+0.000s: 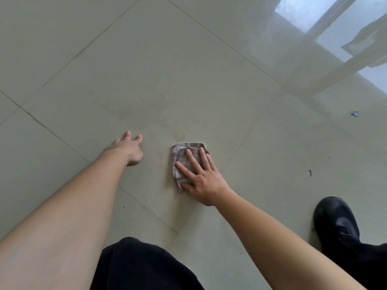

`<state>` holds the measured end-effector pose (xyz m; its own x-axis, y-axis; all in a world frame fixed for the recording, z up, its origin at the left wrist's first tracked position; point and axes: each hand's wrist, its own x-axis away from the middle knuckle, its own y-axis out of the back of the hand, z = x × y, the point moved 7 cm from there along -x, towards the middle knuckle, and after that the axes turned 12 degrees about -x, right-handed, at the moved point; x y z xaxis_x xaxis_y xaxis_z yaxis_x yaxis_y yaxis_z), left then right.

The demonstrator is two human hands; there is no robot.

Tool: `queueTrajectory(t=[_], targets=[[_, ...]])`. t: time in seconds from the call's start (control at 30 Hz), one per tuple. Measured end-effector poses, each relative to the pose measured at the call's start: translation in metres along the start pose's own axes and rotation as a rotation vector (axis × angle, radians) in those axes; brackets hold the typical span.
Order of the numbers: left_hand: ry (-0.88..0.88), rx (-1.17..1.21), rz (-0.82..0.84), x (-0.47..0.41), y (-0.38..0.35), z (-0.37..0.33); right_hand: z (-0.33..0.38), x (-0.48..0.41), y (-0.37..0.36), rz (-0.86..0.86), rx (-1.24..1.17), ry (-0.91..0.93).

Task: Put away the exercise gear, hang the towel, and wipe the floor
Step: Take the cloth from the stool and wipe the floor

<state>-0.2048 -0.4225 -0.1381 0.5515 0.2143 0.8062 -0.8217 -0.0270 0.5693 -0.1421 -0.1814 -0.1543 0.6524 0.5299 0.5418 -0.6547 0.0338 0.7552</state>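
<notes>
Rag (181,152), grey and folded into a rough square, lies flat on the floor (167,70) just ahead of the person, near the middle of a large pale tile. The right hand (201,181) presses down on it, palm flat and fingers (191,159) straight and spread. It covers the rag's near right part, while the far edge and left side show. The thumb lies along the rag's near corner. The left hand (127,149) rests on the bare tile to the left of the rag, apart from it. Its fingers (127,133) are stretched out and splayed with the tips on the floor, and it holds nothing. Both forearms are bare and reach forward. A knee (136,266) in black cloth shows at the bottom edge between the arms, and a black shoe (335,220) stands on the tile to the right. A small blue and white scrap (354,114) lies far right, and a dark speck (310,173) lies nearer the shoe. A window reflection shines on the glossy tile at the top right.
</notes>
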Motion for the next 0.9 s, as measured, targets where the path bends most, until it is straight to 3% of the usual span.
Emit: queueTrajectory(t=[0.07,0.17,0.33,0.47,0.7,0.9], targets=[[0.057,0.018,-0.008,0.001,0.002,-0.002,-0.013,-0.019,0.024,0.016,0.102,0.145],[0.115,0.024,-0.049,0.003,-0.004,-0.006,-0.026,-0.057,0.061,0.025,0.189,0.214],[0.217,0.122,-0.041,-0.007,-0.007,-0.005,-0.088,-0.119,0.139,-0.068,0.044,0.061],[0.367,0.252,-0.046,0.012,-0.013,-0.062,-0.178,-0.116,0.168,-0.079,-0.018,-0.082],[0.084,0.348,-0.053,0.046,0.019,-0.227,-0.268,-0.084,0.188,0.024,0.009,-0.122],[0.139,0.294,-0.169,0.079,0.122,-0.291,-0.330,-0.062,0.214,0.141,0.036,-0.122]])
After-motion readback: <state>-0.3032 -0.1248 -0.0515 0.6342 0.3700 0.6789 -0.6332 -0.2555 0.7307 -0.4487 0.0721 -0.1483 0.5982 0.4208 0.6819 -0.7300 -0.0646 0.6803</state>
